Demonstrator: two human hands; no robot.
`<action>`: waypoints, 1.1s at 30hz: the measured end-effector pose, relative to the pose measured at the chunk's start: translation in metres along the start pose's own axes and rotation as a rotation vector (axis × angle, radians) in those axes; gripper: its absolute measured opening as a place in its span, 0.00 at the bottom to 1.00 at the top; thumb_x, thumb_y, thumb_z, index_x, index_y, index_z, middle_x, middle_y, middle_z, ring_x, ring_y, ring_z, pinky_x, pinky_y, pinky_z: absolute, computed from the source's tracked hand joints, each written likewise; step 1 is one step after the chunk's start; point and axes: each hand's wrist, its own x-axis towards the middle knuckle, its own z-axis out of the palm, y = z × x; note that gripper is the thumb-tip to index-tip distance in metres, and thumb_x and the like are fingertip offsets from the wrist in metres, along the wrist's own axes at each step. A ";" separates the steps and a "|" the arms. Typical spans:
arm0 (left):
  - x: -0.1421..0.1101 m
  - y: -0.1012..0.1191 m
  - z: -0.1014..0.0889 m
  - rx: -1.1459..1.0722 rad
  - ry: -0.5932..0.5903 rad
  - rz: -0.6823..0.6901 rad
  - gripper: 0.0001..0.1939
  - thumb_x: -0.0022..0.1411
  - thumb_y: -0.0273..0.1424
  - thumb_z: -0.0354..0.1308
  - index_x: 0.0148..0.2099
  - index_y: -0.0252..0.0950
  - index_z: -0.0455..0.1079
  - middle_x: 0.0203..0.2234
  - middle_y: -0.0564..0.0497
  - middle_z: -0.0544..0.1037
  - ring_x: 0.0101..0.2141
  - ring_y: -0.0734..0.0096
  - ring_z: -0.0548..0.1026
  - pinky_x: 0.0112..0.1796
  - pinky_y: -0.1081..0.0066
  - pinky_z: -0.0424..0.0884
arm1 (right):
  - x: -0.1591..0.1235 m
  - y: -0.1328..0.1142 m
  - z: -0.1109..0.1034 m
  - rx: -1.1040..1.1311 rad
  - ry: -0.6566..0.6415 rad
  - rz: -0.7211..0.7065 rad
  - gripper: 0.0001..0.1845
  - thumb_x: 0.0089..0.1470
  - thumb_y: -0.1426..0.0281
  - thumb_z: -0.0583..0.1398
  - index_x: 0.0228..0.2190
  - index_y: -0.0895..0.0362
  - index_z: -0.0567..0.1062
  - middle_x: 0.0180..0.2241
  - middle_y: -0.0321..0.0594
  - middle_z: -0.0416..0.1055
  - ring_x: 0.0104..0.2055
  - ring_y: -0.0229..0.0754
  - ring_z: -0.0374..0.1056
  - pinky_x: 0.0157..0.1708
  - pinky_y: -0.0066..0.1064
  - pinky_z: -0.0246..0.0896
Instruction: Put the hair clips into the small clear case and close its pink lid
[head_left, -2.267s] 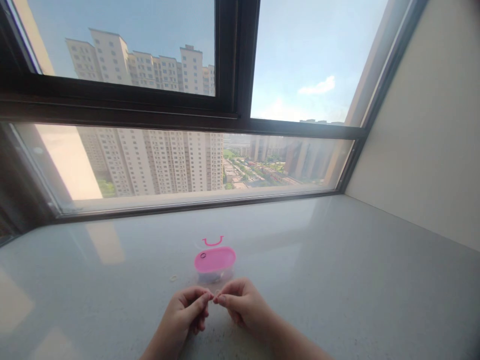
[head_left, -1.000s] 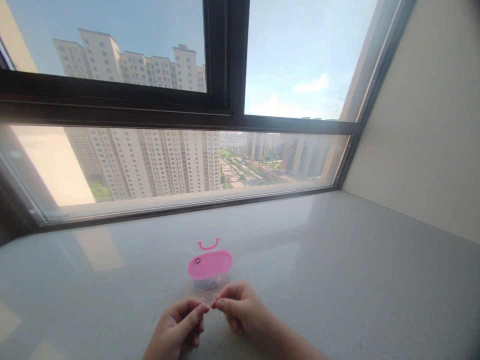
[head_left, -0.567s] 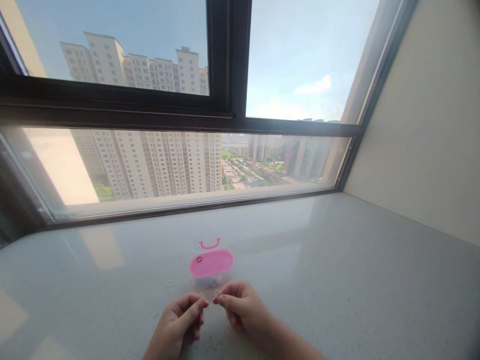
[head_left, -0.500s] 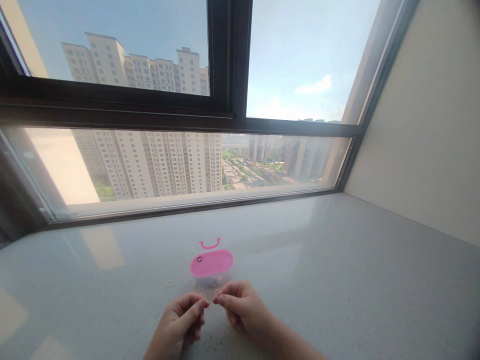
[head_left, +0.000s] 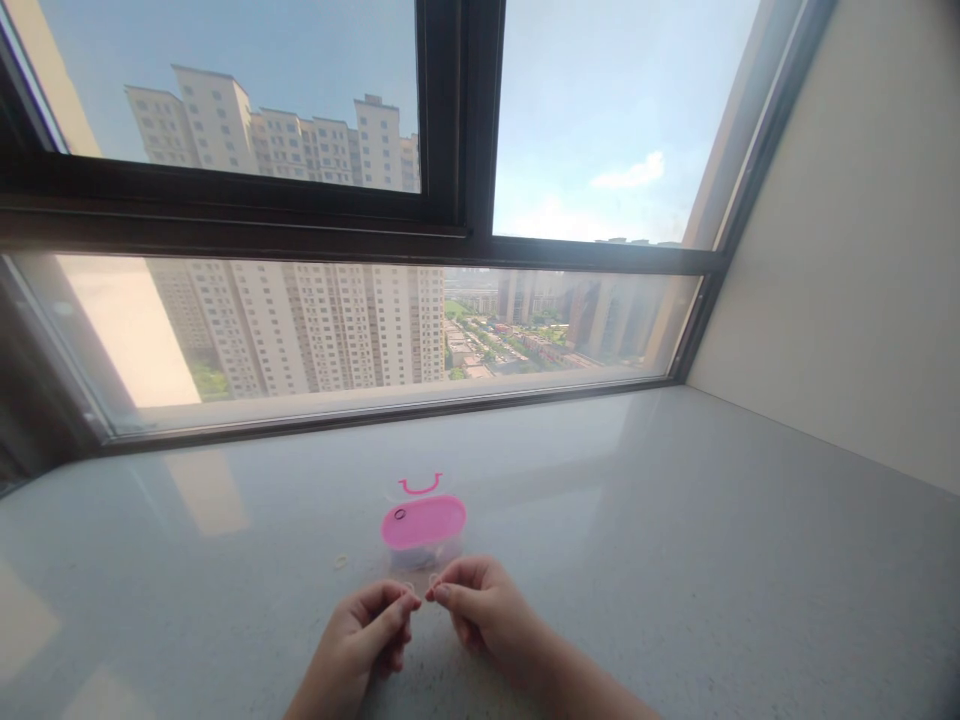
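Observation:
Close together in front of a small box, my two hands are both pinched, thumb against fingers. My left hand [head_left: 375, 630] grips a small pale elastic band [head_left: 409, 587], of which only a thin loop shows above the fingertips. Another small pale elastic band [head_left: 433, 578] pokes out from the pinch of my right hand [head_left: 480, 605]. Whether the two loops are joined I cannot tell. The box [head_left: 426, 555] has clear sides and a pink oval lid [head_left: 431, 522]. On that lid lies a small dark ring [head_left: 400, 515].
A loose pale band [head_left: 341, 561] lies on the speckled windowsill [head_left: 637, 560], left of the box. Behind the box is a curved pink handle [head_left: 421, 487]. The dark window frame [head_left: 390, 408] borders the back, and a white wall [head_left: 847, 300] rises at right.
Hardly anything differs. My left hand has shifted slightly right, and the view has moved a little; both hands keep their pinch.

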 end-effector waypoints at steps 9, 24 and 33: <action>0.006 -0.003 -0.006 -0.077 0.086 0.064 0.12 0.48 0.38 0.66 0.28 0.32 0.74 0.16 0.57 0.70 0.16 0.81 0.64 0.18 0.80 0.57 | -0.001 -0.001 0.001 0.040 0.002 -0.031 0.16 0.43 0.61 0.66 0.26 0.62 0.75 0.08 0.26 0.58 0.09 0.28 0.48 0.10 0.23 0.35; 0.006 -0.003 -0.002 0.061 0.015 0.136 0.12 0.50 0.38 0.64 0.28 0.33 0.73 0.16 0.56 0.70 0.15 0.79 0.65 0.17 0.77 0.57 | 0.000 -0.002 0.001 0.081 -0.025 -0.064 0.13 0.44 0.63 0.66 0.25 0.62 0.76 0.08 0.26 0.59 0.09 0.27 0.46 0.10 0.23 0.34; 0.005 -0.004 -0.001 0.099 -0.006 0.160 0.14 0.49 0.40 0.63 0.27 0.33 0.72 0.14 0.56 0.69 0.14 0.78 0.64 0.16 0.77 0.56 | -0.002 -0.006 -0.003 0.100 -0.063 -0.043 0.14 0.42 0.63 0.67 0.26 0.62 0.77 0.07 0.26 0.58 0.08 0.27 0.45 0.09 0.23 0.33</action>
